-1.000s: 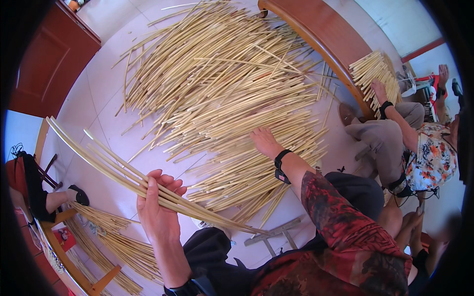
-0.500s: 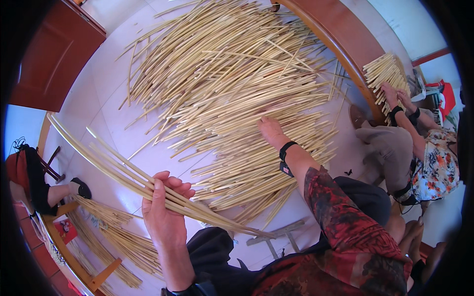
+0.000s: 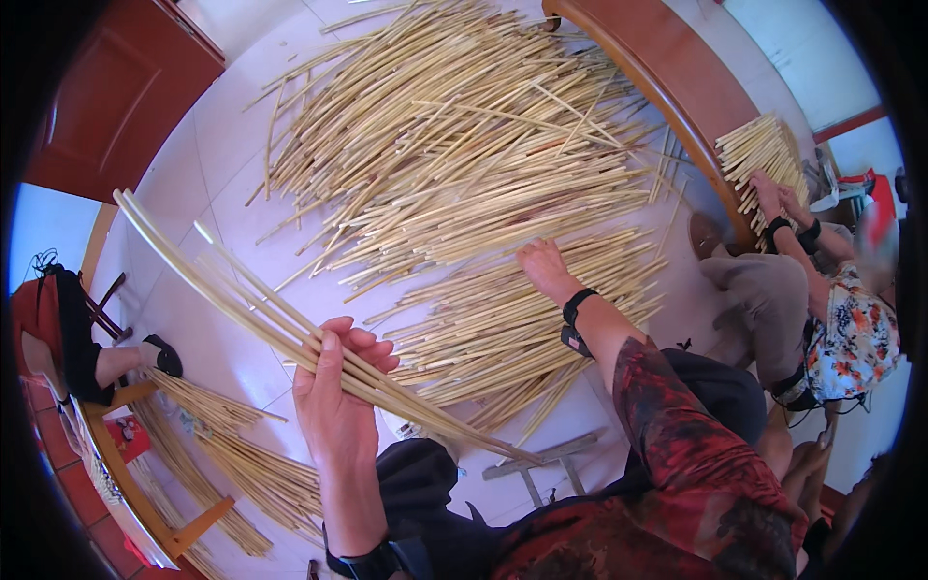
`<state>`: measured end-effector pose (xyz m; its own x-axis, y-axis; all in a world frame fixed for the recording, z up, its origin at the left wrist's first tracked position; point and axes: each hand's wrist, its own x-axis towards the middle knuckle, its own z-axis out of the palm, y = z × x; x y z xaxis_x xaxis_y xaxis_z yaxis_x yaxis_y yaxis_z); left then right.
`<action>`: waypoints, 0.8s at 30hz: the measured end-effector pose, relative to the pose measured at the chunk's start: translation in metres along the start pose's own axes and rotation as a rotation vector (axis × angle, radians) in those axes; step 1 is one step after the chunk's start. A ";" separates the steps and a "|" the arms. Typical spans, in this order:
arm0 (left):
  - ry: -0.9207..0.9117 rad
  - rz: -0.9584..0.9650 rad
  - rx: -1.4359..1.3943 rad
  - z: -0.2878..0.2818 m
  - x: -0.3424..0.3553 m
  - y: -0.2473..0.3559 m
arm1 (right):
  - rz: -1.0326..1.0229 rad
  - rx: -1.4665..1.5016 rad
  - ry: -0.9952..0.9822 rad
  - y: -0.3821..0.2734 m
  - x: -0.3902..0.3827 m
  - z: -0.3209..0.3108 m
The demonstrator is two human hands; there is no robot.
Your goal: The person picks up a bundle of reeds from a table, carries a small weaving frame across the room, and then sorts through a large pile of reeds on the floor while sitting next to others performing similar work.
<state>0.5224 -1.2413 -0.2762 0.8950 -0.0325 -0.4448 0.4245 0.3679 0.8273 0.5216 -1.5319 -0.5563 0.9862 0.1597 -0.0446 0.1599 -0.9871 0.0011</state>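
Observation:
Several long, pale yellow sticks, peeled-looking and slightly curved, lie across the palm of my left hand. Its thumb presses them down, and they slant from upper left toward my lap. My right hand rests low over a big spread of similar sticks, its fingers curled at the strip between the far heap and the near heap. Whatever its fingertips pinch is hidden.
A red-brown wooden bench runs along the far right. Beside it another person's hands work at a smaller stick bundle. More stick bundles lie at lower left by a wooden frame. A small stool stands before me.
My right hand has drawn slightly toward me, and a wider strip of floor shows between the two heaps. My left hand still holds its sticks. The whole view has shifted a little.

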 end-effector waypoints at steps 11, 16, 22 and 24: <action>-0.114 0.043 -0.094 -0.004 0.006 -0.007 | 0.143 1.760 -0.379 -0.084 0.023 -0.209; -0.138 0.030 -0.211 -0.016 0.003 0.003 | -0.046 1.728 -0.558 -0.125 0.005 -0.263; -0.299 -0.021 -0.256 -0.014 -0.001 0.003 | -0.041 1.613 -0.563 -0.142 -0.013 -0.272; -0.309 0.000 -0.256 -0.014 -0.005 0.000 | 0.017 1.593 -0.467 -0.149 -0.019 -0.275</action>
<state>0.5160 -1.2276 -0.2784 0.9104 -0.2961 -0.2889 0.4120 0.5866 0.6972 0.4907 -1.3852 -0.2809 0.8429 0.4238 -0.3314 -0.3420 -0.0533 -0.9382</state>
